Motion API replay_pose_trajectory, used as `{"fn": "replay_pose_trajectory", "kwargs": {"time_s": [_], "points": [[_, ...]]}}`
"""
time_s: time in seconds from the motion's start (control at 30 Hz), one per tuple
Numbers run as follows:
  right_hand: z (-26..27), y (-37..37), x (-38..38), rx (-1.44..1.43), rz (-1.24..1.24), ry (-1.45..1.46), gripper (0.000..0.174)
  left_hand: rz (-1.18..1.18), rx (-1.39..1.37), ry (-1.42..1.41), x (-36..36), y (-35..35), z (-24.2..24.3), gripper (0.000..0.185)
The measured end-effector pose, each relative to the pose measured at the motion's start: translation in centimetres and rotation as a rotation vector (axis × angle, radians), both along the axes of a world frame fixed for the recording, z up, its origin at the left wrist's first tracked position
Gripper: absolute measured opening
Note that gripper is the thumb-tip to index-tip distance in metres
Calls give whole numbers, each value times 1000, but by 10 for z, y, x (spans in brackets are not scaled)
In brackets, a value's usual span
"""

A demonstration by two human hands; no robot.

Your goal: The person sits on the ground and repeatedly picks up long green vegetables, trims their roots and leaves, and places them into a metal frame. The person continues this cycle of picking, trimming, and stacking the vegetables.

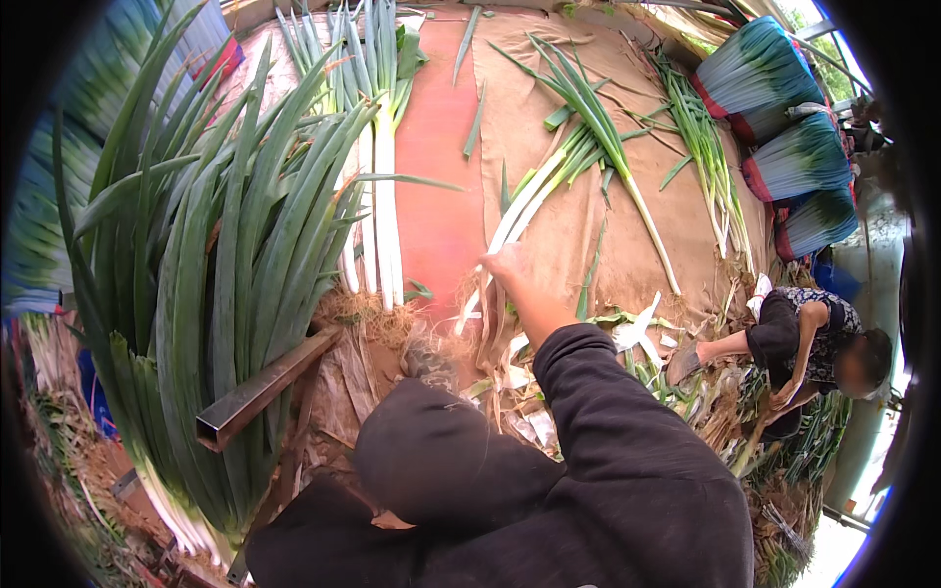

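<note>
My right hand (504, 263) reaches forward and grips the white shanks of a few Welsh onions or leeks (529, 195). Their green tops point away from me; wispy roots hang near my fingers. Just right of them, another long stalk (641, 209) lies on the tan cloth, its leaves overlapping the held ones. Left of my hand, several clean white-shanked stalks (385, 206) lie in a row with their roots towards me. My left hand is out of view. A big heap of dark green stalks (213, 242) fills the left side, beside a square metal tube (268, 389).
Packed bundles (761, 70) with red and blue wrapping are stacked at the far right, others (44, 213) at far left. Thin stalks (698, 147) lie along the right of the tan cloth (537, 110). A seated person (798, 345) works among peeled leaf scraps (639, 331).
</note>
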State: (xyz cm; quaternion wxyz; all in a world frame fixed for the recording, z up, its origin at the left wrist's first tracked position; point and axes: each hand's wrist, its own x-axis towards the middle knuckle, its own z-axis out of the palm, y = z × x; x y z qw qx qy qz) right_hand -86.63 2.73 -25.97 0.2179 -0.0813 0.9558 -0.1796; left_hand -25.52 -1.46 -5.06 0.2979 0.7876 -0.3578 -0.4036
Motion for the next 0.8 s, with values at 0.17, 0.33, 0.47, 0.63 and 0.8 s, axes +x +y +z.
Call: {"fn": "replay_pose_trajectory", "kwargs": {"time_s": [0.17,0.33,0.47,0.63,0.8], "points": [[13,12,-13,-404,100,-296,39,-22,21,17,-7,-8,-13,38],[132,9,-12,-1016,-251,-711,24,-42,8,6,-5,-8,-9,37],[228,37,-3,-966,-186,-704,25,-63,-11,28,-7,-8,-8,37],[302,93,109,-1011,23,-887,25,-59,-42,52,6,5,5,37],[313,133,145,-1116,19,-1033,26,-24,-58,79,41,35,23,37]]}}
